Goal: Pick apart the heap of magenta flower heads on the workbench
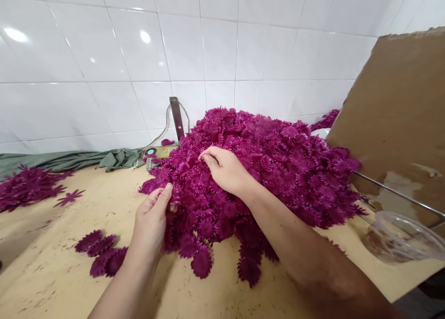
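Observation:
A large heap of purple fabric-like flowers [271, 156] with toothed petals fills the middle of the table. At the heap's left edge is my left hand [153, 212], thumb pressed against the fingers, with a purple flower [175, 194] at the fingertips. My right hand [224, 168] is over the upper middle of the heap, its thumb and forefinger pinched together; whatever is between them is too small or hidden to name. Several loose flowers [104, 254] lie left of my left forearm. My right forearm covers part of the heap's front.
Flat purple petal cut-outs [31, 187] are piled at the far left. Along the tiled wall [222, 50] run a green cloth [69, 159] and a dark metal bracket [176, 117]. On the right stand a cardboard sheet [399, 105], a metal rod [396, 193] and a clear plastic tub [403, 238].

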The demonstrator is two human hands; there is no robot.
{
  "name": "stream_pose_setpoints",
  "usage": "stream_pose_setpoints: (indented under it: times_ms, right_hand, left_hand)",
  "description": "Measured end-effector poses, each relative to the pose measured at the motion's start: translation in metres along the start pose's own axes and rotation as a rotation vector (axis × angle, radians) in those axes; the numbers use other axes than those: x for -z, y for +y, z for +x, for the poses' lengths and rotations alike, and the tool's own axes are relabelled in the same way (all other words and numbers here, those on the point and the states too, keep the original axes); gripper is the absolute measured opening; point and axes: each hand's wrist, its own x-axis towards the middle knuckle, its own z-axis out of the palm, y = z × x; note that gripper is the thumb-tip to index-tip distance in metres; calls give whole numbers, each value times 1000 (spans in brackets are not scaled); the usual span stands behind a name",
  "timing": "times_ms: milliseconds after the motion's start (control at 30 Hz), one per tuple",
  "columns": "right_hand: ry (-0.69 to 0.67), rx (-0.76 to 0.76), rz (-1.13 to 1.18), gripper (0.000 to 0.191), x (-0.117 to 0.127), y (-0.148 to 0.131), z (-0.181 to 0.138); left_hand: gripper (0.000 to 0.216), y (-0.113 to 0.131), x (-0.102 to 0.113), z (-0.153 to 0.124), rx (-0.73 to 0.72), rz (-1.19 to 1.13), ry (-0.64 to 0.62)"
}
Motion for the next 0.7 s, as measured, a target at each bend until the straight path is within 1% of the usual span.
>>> stream_pose_setpoints:
  times_ms: [100, 200, 300, 400, 500, 600, 700]
  right_hand:
    - [-70, -36, 150, 28, -8, 2, 0]
    - [-190, -86, 383, 36, -17, 6, -1]
    - [-274, -185, 560, 23, -24, 6, -2]
    - [-277, -272, 634, 14, -26, 2, -3]
    - [-256, -312, 699, 14, -25, -1, -3]
    - [-270, -346, 755, 15, -23, -2, -4]
    - [-308, -308, 775, 12, -22, -2, -4]
  left_hand:
    - [39, 1, 0, 1, -20, -2, -38]
    - [41, 2, 0, 2, -34, 34, -83]
    - [44, 4, -1, 2, -50, 60, -82]
    - [50, 6, -2, 1, -13, 52, -56]
    - [52, 8, -2, 1, 28, 29, -67]
    - [50, 9, -2, 1, -5, 5, -69]
    - [52, 10, -2, 0, 28, -29, -62]
